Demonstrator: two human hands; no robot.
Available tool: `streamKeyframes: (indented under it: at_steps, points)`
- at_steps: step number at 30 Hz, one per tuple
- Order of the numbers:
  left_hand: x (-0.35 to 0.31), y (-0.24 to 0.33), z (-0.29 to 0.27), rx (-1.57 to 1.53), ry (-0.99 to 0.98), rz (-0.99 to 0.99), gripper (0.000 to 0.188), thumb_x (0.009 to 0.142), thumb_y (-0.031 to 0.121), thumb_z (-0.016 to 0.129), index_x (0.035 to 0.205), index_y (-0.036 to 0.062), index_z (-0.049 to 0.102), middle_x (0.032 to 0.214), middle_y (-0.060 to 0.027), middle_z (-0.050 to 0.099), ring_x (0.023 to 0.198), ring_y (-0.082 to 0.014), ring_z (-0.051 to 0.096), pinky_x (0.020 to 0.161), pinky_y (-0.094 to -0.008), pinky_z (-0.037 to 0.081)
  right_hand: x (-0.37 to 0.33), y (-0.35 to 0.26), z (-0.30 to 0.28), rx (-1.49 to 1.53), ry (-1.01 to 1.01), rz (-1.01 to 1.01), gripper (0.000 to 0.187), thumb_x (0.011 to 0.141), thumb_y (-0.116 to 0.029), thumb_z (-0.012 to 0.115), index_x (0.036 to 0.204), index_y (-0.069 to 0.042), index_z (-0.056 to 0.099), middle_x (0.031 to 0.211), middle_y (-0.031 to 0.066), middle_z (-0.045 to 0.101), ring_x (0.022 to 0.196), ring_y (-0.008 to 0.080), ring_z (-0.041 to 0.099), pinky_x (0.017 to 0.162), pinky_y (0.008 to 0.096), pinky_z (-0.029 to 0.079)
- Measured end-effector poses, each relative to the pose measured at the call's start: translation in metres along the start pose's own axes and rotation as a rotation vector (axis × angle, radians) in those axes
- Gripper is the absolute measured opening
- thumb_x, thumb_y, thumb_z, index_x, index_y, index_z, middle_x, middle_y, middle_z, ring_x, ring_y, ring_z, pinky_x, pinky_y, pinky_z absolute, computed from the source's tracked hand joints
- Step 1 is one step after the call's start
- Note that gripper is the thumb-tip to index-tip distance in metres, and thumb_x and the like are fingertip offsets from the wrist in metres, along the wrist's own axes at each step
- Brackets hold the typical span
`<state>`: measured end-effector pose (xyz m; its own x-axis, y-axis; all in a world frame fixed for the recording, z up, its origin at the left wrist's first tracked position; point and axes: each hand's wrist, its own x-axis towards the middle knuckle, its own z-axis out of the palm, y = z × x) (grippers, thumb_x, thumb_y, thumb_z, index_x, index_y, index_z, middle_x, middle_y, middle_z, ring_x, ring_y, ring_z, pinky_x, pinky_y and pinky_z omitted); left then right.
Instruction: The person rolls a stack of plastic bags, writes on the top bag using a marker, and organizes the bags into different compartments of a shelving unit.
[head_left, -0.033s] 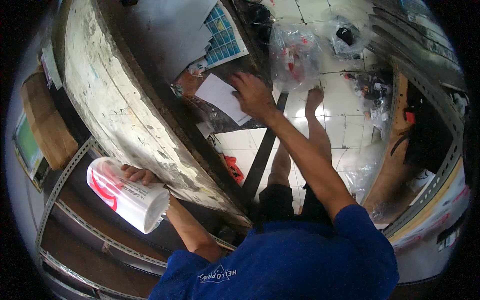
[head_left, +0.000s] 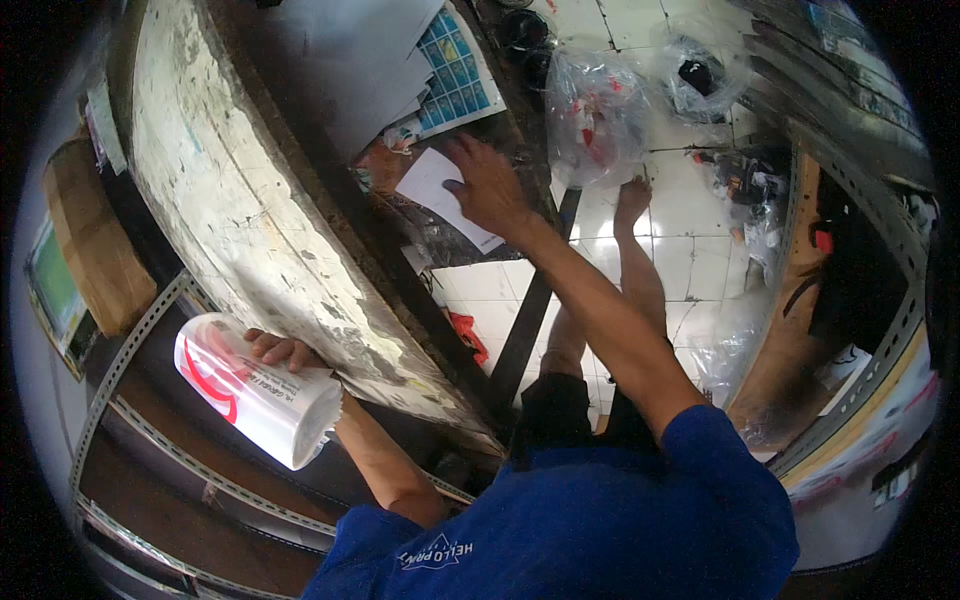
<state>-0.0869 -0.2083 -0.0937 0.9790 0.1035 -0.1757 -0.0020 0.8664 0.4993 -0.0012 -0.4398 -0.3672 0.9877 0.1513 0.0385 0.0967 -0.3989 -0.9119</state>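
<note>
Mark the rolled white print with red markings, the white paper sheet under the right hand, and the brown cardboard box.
rolled white print (head_left: 255, 392), head view, middle of the roll
white paper sheet (head_left: 432, 183), head view, bare left part
brown cardboard box (head_left: 92, 240), head view, top face

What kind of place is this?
Probably a small print workshop: the left hand holds a rolled printed sheet, printed sheets lie on the worn worktable, and slotted metal shelving stands beside it.

Blue short-sleeved shirt (head_left: 600, 520), white print on chest; dark shorts (head_left: 560, 410); forearms, feet bare.
</note>
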Motion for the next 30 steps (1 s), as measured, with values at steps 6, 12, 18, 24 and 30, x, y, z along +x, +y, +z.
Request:
streamKeyframes:
  at_steps: [6,12,18,24,30]
  points:
    - [-0.013,0.003,0.002,0.014,0.064,0.074,0.055,0.098,0.031,0.053,0.138,-0.0019,0.033,0.121,-0.0186,0.056,0.11,-0.0315,0.058,0.08,-0.0476,0.05,0.005,-0.022,0.037,0.103,-0.289,0.166,0.038,0.084,-0.019,0.061,0.121,-0.011,0.057,0.084,0.0184,0.067,0.076,0.0379,0.065,0.063,0.049,0.051]
    - [-0.009,0.002,0.001,-0.005,0.046,0.079,0.056,0.098,0.03,0.051,0.138,-0.0051,0.033,0.12,-0.0192,0.055,0.108,-0.033,0.059,0.077,-0.0475,0.051,0.018,-0.006,0.08,-0.042,-0.316,0.372,0.029,0.086,-0.022,0.06,0.114,-0.012,0.062,0.085,0.0197,0.066,0.079,0.0414,0.064,0.068,0.0519,0.051]
    - [-0.007,0.014,-0.012,-0.02,0.014,0.066,0.055,0.099,0.029,0.049,0.139,-0.0045,0.033,0.121,-0.0189,0.055,0.107,-0.0345,0.059,0.078,-0.0499,0.051,0.055,0.004,0.101,0.51,-0.629,0.869,0.029,0.087,-0.026,0.059,0.112,-0.013,0.067,0.093,0.0171,0.065,0.087,0.0335,0.063,0.077,0.0477,0.049]
    - [-0.022,0.023,-0.022,-0.061,-0.042,0.054,0.055,0.1,0.028,0.046,0.142,-0.0044,0.03,0.123,-0.0191,0.053,0.113,-0.0363,0.056,0.084,-0.0555,0.049,0.009,-0.018,0.087,0.931,-0.63,1.257,0.031,0.089,-0.028,0.056,0.11,-0.008,0.067,0.093,0.0142,0.065,0.086,0.0272,0.063,0.077,0.042,0.049]
    - [-0.018,0.017,-0.014,-0.083,-0.035,0.095,0.058,0.1,0.029,0.048,0.144,-0.0027,0.026,0.123,-0.0197,0.052,0.116,-0.0362,0.055,0.091,-0.056,0.048,0.011,-0.016,0.058,0.818,-0.386,1.046,0.03,0.09,-0.029,0.056,0.108,-0.007,0.067,0.092,0.0129,0.065,0.083,0.0254,0.063,0.076,0.0406,0.049]
